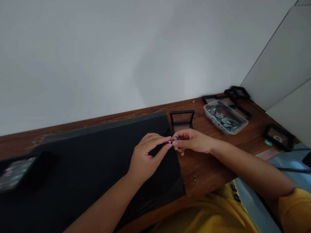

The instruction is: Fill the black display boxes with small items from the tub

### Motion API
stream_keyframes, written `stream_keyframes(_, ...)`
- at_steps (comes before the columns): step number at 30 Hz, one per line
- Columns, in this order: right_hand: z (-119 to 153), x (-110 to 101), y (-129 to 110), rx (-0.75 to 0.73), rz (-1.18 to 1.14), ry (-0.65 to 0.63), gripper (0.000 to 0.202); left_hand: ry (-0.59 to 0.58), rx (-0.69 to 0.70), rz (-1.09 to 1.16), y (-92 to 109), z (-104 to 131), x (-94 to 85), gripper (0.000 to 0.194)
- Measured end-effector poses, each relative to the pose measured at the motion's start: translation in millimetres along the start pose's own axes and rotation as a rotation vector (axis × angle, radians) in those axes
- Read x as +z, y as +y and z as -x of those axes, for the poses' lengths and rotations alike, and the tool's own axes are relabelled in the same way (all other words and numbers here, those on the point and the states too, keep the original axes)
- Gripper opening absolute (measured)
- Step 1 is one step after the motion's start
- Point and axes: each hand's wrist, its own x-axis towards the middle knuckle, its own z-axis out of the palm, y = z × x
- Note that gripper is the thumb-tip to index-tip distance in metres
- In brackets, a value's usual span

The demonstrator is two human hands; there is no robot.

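Above the right end of a black mat [102, 155], my two hands meet at the fingertips. Between them is a small dark piece with a bright pink spot [169, 141], too small to name. My left hand [148, 153] pinches its pink end between thumb and index finger. My right hand [191, 141] has its fingers closed around a small, dark, rounded part [176, 139] of it, and most of that is hidden. Just behind the right hand, a black-rimmed square frame [182, 121] stands opened up on the wooden table.
To the right, a clear plastic tub [230, 129] holds many greenish, shiny pieces. Several black frames [228, 100] lie behind it. Another black frame [278, 137] and a green tag [268, 142] lie near the right edge. A blurred dark box [41, 168] rests at left. A white wall backs the table.
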Motion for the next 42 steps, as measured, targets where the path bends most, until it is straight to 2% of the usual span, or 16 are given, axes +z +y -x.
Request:
stream_keyframes(6, 2, -2, -2, 0.006, 0.008, -0.004, 0.045, 0.010, -0.049, 0.042, -1, 0, -1.1, 0.008)
stream_keyframes(13, 2, 1, -3, 0.025, -0.003, 0.071, 0.049, -0.005, -0.120, 0.085, -1, 1, 0.8, 0.009)
stream_keyframes(19, 3, -7, -5, -0.019, 0.039, 0.112, 0.034, -0.003, -0.176, 0.109, -1, 2, 0.7, 0.011)
stream_keyframes(23, 5, -19, -10, -0.048, 0.105, 0.200, 0.024, 0.025, -0.239, 0.129, -4, 2, 0.7, 0.011)
stream_keyframes(30, 4, -36, -17, -0.113, 0.399, 0.358, 0.003, 0.070, -0.317, 0.138, -14, 1, 6.8, 0.015)
stream_keyframes(36, 5, -35, -16, -0.107, 0.872, 0.405, 0.014, 0.066, -0.352, 0.155, -14, -6, 9.3, 0.015)
stream_keyframes(42, 7, -34, -18, -0.056, 1.071, 0.414, 0.019, 0.032, -0.410, 0.089, -17, -19, 12.6, 0.026)
